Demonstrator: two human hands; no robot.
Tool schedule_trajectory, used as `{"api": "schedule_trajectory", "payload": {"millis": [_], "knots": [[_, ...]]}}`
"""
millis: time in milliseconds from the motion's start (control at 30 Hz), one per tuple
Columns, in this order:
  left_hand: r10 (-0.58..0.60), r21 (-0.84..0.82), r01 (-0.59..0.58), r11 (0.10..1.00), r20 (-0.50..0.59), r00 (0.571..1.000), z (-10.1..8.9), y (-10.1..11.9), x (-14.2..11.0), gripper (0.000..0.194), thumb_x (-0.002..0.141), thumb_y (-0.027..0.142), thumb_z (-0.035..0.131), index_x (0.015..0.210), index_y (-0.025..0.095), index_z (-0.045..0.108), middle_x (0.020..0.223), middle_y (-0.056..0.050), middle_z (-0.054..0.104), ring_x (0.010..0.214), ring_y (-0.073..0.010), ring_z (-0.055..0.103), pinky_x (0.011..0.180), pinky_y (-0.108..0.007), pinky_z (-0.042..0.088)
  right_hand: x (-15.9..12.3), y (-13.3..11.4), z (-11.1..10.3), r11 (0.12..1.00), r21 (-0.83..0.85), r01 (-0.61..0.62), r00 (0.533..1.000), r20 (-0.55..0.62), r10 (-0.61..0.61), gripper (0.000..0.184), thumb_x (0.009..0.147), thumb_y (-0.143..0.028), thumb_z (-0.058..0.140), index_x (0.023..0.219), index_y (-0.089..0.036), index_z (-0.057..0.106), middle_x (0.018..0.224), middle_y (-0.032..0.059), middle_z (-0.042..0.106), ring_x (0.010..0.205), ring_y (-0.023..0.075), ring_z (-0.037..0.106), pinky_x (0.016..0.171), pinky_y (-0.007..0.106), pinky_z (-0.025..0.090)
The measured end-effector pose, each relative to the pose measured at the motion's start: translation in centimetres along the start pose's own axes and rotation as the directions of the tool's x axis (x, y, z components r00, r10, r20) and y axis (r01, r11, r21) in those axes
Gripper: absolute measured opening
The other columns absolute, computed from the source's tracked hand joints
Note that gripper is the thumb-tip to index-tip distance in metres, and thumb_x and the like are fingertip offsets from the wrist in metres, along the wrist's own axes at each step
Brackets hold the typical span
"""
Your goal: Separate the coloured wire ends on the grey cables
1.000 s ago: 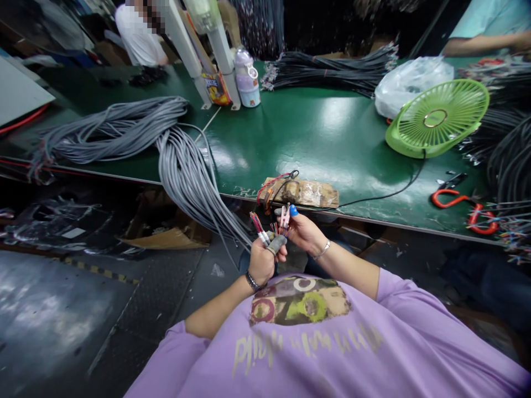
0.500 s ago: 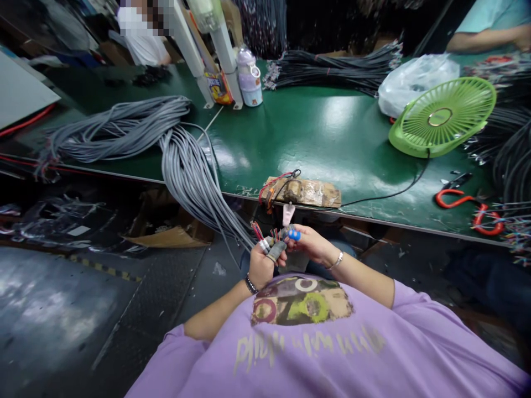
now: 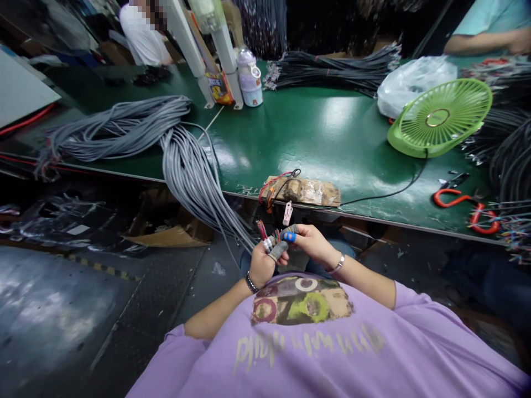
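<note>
Beyond the hands stands the green table (image 3: pixel 315 138), and over its near edge the grey cable bundle (image 3: pixel 188 171) should hang slack, so that its weight does not tug at the work. The left hand (image 3: pixel 265 262) would do well to grip low and firmly on the white-sleeved cable ends (image 3: pixel 267 244), while the right hand (image 3: pixel 309 242) takes few strands at a time, gently enough not to bend them. The left fingers are curled round the cable ends; the right thumb and forefinger pinch at the thin wires (image 3: pixel 277 236), though which strands they have cannot be told

The bundle looks smooth and supple, looped on the table's left part and spilling toward the person's lap. The cable ends, held just below the table's edge, show pale sleeves side by side with mostly red coloured cores (image 3: pixel 261 227) bristling upward. The thin wires, between the hands, look short and are partly hidden
</note>
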State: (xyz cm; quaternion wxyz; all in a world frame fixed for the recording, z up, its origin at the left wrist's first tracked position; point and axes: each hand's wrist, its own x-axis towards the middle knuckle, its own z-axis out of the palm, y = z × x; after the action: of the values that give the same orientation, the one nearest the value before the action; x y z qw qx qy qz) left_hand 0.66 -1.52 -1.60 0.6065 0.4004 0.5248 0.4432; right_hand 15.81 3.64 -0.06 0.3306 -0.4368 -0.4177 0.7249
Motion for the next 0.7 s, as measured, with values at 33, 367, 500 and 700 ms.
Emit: {"api": "schedule_trajectory", "payload": {"millis": [33, 367, 500, 700], "knots": [[0.013, -0.021, -0.014, 1.0, -0.034, 0.999, 0.1, 0.0, 0.0, 0.029, 0.081, 0.041, 0.064, 0.07, 0.014, 0.06, 0.057, 0.0, 0.064, 0.044, -0.009, 0.056, 0.043, -0.018, 0.042, 0.0, 0.1, 0.1, 1.0, 0.019, -0.004, 1.0, -0.018, 0.004, 0.035, 0.062, -0.045, 0.078, 0.073, -0.013, 0.067, 0.066, -0.0004, 0.061, 0.057, 0.0083, 0.047, 0.056, 0.023, 0.038], [0.012, -0.049, -0.014, 0.999, -0.049, 0.999, 0.2, -0.3, -0.1, 0.027, 0.081, 0.041, 0.065, 0.074, 0.015, 0.06, 0.057, 0.001, 0.063, 0.042, -0.0081, 0.054, 0.041, -0.018, 0.04, 0.2, 0.0, 0.6, 0.97, 0.203, -0.132, 0.991, 0.048, 0.125, 0.037, 0.064, -0.045, 0.077, 0.074, -0.014, 0.06, 0.061, -0.0016, 0.056, 0.054, 0.0081, 0.048, 0.056, 0.024, 0.037], [0.014, -0.057, -0.016, 0.998, -0.032, 0.999, 0.3, -0.1, 0.0, 0.028, 0.08, 0.04, 0.067, 0.07, 0.015, 0.059, 0.056, 0.001, 0.063, 0.042, -0.008, 0.054, 0.041, -0.018, 0.04, 0.2, 0.0, 1.1, 0.989, 0.126, -0.078, 0.997, 0.024, 0.075, 0.035, 0.065, -0.043, 0.077, 0.074, -0.013, 0.061, 0.061, -0.0003, 0.058, 0.054, 0.0091, 0.048, 0.056, 0.024, 0.035], [0.002, -0.097, -0.013, 0.995, -0.104, 0.995, 0.4, 0.3, -0.2, 0.029, 0.076, 0.042, 0.068, 0.07, 0.015, 0.06, 0.056, 0.001, 0.063, 0.041, -0.0075, 0.053, 0.04, -0.017, 0.038, 0.9, 0.6, 0.4, 0.918, 0.378, -0.117, 0.972, -0.148, 0.184, 0.031, 0.062, -0.038, 0.078, 0.067, -0.015, 0.056, 0.057, -0.0047, 0.051, 0.052, 0.0065, 0.042, 0.054, 0.021, 0.038]]}}
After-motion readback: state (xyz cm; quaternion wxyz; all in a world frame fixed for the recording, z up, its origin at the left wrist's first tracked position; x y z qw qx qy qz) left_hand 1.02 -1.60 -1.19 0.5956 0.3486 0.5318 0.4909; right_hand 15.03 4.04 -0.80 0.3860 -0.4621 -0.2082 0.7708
